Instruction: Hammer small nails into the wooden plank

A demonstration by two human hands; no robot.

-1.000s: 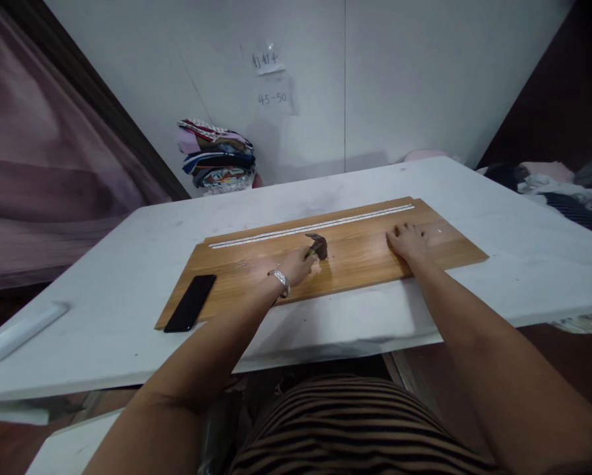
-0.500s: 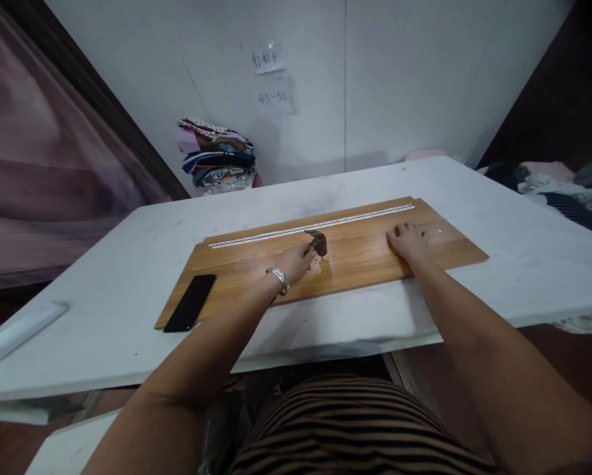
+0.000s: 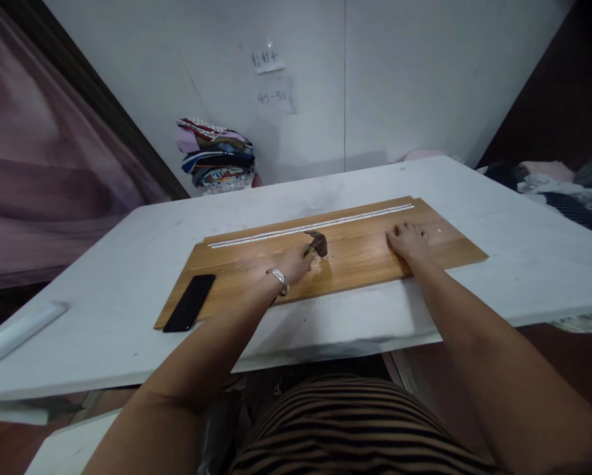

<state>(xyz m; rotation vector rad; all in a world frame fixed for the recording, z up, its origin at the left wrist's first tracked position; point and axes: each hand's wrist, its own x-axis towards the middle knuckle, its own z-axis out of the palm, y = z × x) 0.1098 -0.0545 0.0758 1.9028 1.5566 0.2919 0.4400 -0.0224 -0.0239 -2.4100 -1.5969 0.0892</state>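
My left hand [image 3: 296, 265] is closed around the handle of a claw hammer [image 3: 319, 243]. The hammer's dark head hangs over the middle of a brown wooden board [image 3: 360, 236], close above its surface, with small dark specks near it. Whether a nail stands under the head is too small to tell. My right hand [image 3: 408, 243] rests on the right part of the board, fingers spread and bent, holding nothing. A few thin nails [image 3: 241, 264] lie on the board left of my left hand.
A long white strip [image 3: 310, 227] runs along the board's far side. A black phone [image 3: 190, 303] lies on its left end. The white table [image 3: 127, 264] also bears a white object [image 3: 23, 330] at far left. Folded clothes [image 3: 219, 155] are stacked against the wall.
Almost nothing differs; the hammer head sits at nearly the same height and both hands keep their places.
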